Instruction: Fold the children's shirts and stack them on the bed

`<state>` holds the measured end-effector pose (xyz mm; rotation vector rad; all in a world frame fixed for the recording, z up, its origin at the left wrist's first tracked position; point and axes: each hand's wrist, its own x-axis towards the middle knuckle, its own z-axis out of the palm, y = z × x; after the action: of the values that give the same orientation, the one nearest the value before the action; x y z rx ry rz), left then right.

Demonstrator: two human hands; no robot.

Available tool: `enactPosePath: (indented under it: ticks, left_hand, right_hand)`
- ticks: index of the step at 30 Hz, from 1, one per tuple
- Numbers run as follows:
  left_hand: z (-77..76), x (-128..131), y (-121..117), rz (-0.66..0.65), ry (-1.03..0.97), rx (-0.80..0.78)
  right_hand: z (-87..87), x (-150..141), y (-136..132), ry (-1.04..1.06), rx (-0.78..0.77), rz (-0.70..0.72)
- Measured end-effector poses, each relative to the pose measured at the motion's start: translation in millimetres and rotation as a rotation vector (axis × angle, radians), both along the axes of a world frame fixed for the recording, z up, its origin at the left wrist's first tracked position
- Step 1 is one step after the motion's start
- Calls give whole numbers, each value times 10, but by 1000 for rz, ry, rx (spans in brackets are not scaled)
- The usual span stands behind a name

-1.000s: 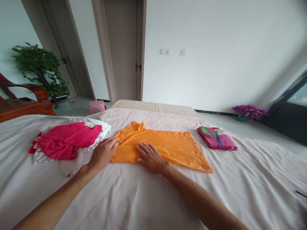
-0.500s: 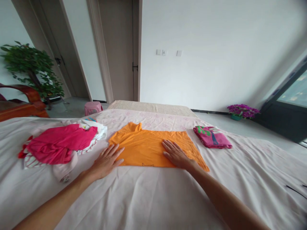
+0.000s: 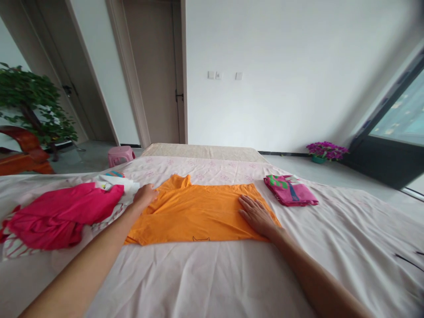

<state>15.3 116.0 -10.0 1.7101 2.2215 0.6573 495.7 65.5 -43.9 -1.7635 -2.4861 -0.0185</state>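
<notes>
An orange T-shirt [image 3: 195,212] lies folded over on the sheet, with a thin black line drawing at its near edge. At its left side, my left hand [image 3: 146,195] is closed on the cloth beside the sleeve; the fingertips are partly hidden. My right hand [image 3: 256,215] lies flat on the right part of the shirt, fingers stretched out. Close to my left forearm is a heap of clothes with a crimson garment [image 3: 66,212] on top. Beyond my right hand sits a folded pink garment [image 3: 293,191] with green and blue patches.
The pale sheet [image 3: 225,282] covers the bed and shows wrinkles. Past its far left edge stands a pink plastic stool [image 3: 121,155]. Purple flowers in a green pot [image 3: 318,159] stand on the floor by the wall. A wooden chair arm [image 3: 24,150] shows at far left.
My left hand has moved up and closed on the shirt's edge; the shirt's left near corner now spreads further left. My right hand has slid right, still flat. The view has shifted slightly.
</notes>
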Motion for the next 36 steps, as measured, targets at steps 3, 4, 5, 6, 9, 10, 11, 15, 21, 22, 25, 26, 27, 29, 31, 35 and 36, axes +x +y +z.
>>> enactPosePath:
  ticks: [3, 4, 5, 6, 9, 10, 11, 15, 21, 22, 25, 26, 27, 29, 31, 35, 36]
  left_hand:
    - [-5, 74, 177, 55, 41, -71]
    - [10, 105, 195, 56, 52, -73]
    - [30, 140, 190, 49, 61, -61]
    - [54, 180, 160, 34, 70, -32]
    - [101, 294, -69, -46, 95, 112]
    - [94, 314, -181, -112, 117, 172]
    - [72, 319, -299, -203, 142, 224]
    - [-123, 161, -674, -630, 345, 385]
    - [-182, 18, -743, -430, 279, 216]
    - [-140, 67, -736, -394, 293, 175]
    - [10, 277, -710, -308, 358, 76]
    - [56, 343, -695, -284, 374, 56]
    - [96, 397, -677, -264, 384, 46]
    - [157, 457, -631, -224, 377, 58]
    - [188, 456, -581, -177, 294, 86]
    - [153, 372, -505, -91, -179, 129]
    - [128, 352, -495, -88, -316, 156]
  right_hand:
    - [-7, 20, 2, 16, 13, 12]
    - [-9, 24, 4, 20, 17, 15]
    - [-10, 27, 5, 23, 21, 18]
    - [-11, 28, 6, 26, 25, 19]
    - [-9, 28, 4, 37, 44, 24]
    - [-6, 27, 1, 41, 51, 26]
    - [-3, 25, -3, 46, 56, 28]
    - [16, 6, -33, 58, 65, 24]
    - [151, -79, -15, 55, 62, 18]
    - [191, -96, 28, 54, 47, 18]
    - [310, -130, 256, 64, 25, -22]
    - [339, -132, 358, 68, 34, -45]
    - [359, -129, 467, 66, 46, -70]
    - [375, -107, 685, 31, 57, -115]
    - [363, -67, 878, -18, 45, -142]
    - [318, 10, 1128, -64, 35, -135]
    - [315, 19, 1161, -73, 37, -126]
